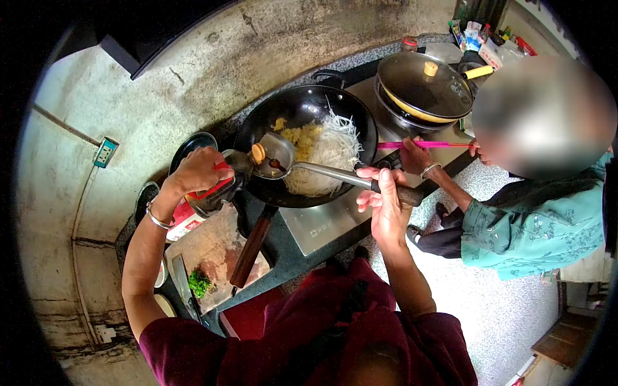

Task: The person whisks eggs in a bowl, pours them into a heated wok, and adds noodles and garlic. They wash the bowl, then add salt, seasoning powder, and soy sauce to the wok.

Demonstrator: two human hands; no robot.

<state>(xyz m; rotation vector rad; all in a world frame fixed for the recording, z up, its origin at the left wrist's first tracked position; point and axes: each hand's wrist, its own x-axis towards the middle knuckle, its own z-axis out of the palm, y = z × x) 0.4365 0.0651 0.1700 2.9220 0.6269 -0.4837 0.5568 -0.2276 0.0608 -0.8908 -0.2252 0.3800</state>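
My left hand (pixel 196 170) is wrapped round a dark bottle (pixel 235 170) with a red label, tilted over a metal ladle (pixel 277 151). Dark liquid shows in the ladle's bowl. The ladle's handle rests in my right hand (pixel 386 206), with the thumb against it and some fingers raised. Beneath the ladle is a black wok (pixel 257 109) holding white noodles (pixel 331 151) and yellow pieces (pixel 301 136) that look like egg. The wok's wooden handle (pixel 251 251) points toward my body.
A cutting board (pixel 222 254) carries a knife (pixel 185 283) and chopped greens (pixel 199 282). At the right, a lidded pan (pixel 418 87) sits on the stove. Another person (pixel 534 219) stands beside it, holding a pink stick-like item (pixel 428 145). Packets and jars stand behind.
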